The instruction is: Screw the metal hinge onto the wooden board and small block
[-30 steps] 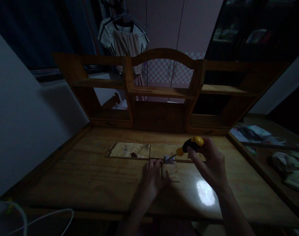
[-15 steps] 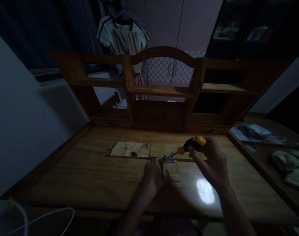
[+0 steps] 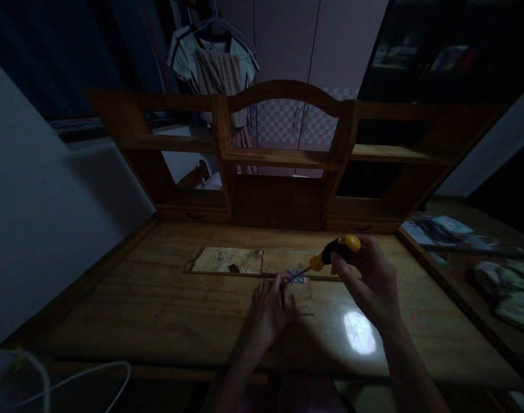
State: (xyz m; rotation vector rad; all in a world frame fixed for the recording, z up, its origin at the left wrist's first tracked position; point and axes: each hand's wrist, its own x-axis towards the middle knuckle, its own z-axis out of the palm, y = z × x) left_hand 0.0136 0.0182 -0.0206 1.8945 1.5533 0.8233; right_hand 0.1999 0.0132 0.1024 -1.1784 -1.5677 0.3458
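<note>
A yellow and black screwdriver [image 3: 337, 252] is gripped in my right hand [image 3: 376, 281], its shaft slanting down to the left. The tip ends at the left side of a small metal hinge [image 3: 297, 276], close to my left fingertips. My left hand [image 3: 270, 307] is closed around the left side of a small wooden block [image 3: 302, 293] beneath the hinge; whether its fingertips also pinch a screw is too dark to tell. Behind them a long board [image 3: 227, 261] with a torn, stained surface lies flat on the wooden desk [image 3: 179, 321].
A wooden shelf unit [image 3: 279, 156] stands along the desk's far edge. A small thin metal piece [image 3: 169, 251] lies at the left. Bags and cloth [image 3: 511, 289] are at the right, and a white cable [image 3: 93, 370] curves at the lower left.
My left thumb and index finger have shifted up slightly toward the screwdriver tip. The screwdriver tip has moved a little left and down at the hinge.
</note>
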